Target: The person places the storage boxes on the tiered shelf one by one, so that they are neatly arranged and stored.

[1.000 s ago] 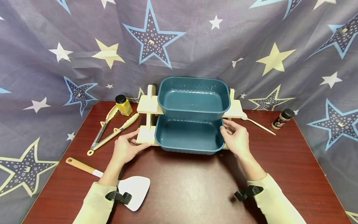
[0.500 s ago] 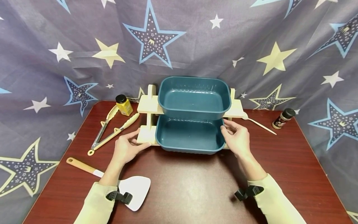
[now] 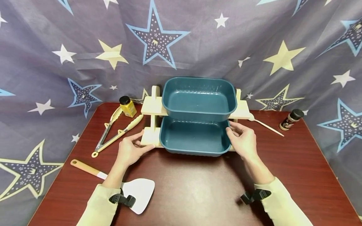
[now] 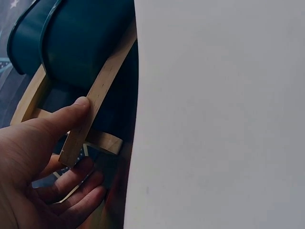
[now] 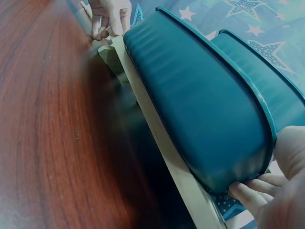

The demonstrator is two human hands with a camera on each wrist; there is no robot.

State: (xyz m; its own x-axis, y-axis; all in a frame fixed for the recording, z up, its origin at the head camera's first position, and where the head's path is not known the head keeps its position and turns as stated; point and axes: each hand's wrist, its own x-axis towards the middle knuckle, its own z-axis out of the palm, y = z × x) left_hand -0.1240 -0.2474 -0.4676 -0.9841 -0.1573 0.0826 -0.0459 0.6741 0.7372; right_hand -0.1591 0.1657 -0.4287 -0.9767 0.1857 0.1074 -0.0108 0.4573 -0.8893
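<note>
A two-tier wooden rack (image 3: 153, 105) carrying two teal tubs is gripped at its lower shelf, the left hand (image 3: 130, 150) pinching the left end and the right hand (image 3: 242, 140) curled around the right end, straight ahead on the tabletop (image 3: 192, 185).

A white spatula (image 3: 138, 191) blade lies partly under the left sleeve; the spice jar's (image 3: 291, 119) label is too small to read.

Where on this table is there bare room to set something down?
Bare wood lies in front of the rack, between the two hands, and on the right between the right hand and the dark jar. The left is crowded: tongs, yellow jar, spatula by the left hand.
</note>
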